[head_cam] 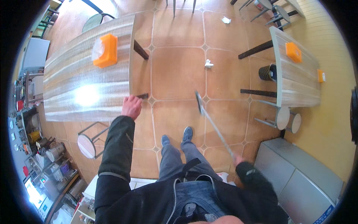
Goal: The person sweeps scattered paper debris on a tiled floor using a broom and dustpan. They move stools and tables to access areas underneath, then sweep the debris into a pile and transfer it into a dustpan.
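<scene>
My right hand [239, 159] is closed around the upper end of a long pale handle [218, 132]. At its far end is a narrow, dark-edged head [198, 102], blurred, on or just above the tiled floor [179, 72]; it looks like a broom. My left hand [131, 107] has its fingers curled at the near right corner of a wood-grain table [112, 84]. Whether it grips the edge or only hovers over it is not clear. Ahead of the broom head, a crumpled white tissue [208, 63] lies on the floor, with another white scrap [226, 20] farther off.
Orange tissue boxes stand on the left table [107, 51] and right table [293, 52]. Under the right table is a dark wastebasket [265, 73]. Stools stand left [86, 145] and right [282, 118]. A grey cabinet [299, 168] borders my right side.
</scene>
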{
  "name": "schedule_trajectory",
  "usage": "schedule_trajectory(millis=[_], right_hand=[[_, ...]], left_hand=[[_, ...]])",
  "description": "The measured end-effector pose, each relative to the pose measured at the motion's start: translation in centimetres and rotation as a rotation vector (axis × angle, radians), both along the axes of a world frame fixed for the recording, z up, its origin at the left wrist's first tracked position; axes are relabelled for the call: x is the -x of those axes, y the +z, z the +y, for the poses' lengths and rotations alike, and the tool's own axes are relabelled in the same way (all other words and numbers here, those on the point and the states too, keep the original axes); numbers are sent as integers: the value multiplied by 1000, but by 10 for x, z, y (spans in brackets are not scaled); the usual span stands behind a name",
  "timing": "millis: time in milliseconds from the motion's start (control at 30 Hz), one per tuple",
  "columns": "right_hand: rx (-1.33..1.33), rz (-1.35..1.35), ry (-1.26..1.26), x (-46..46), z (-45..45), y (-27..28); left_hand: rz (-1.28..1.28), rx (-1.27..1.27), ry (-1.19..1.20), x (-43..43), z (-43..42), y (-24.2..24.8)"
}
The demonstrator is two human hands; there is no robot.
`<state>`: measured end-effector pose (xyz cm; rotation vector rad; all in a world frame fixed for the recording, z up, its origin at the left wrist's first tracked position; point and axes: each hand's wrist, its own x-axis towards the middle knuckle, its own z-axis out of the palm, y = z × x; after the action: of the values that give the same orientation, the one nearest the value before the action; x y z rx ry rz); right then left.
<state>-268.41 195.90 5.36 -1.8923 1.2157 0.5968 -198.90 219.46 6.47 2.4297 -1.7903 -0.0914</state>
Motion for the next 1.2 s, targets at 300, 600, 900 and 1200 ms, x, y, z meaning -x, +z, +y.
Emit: schedule_trajectory(millis=[300,600,900,1200], right_hand=[[-741,125,-523,-87,-8,-98],[-1265,-197,-1367,-467,-316,-91],[-906,-261,-967,-590,-430,-56],[-577,10,-879,-394,-334,5]], left_hand=[[63,-37,-118,-5,-9,3],[209,-175,-38,-9,-12,6],[162,55,71,-144,-173,1],[-104,71,329,-294,-285,5]])
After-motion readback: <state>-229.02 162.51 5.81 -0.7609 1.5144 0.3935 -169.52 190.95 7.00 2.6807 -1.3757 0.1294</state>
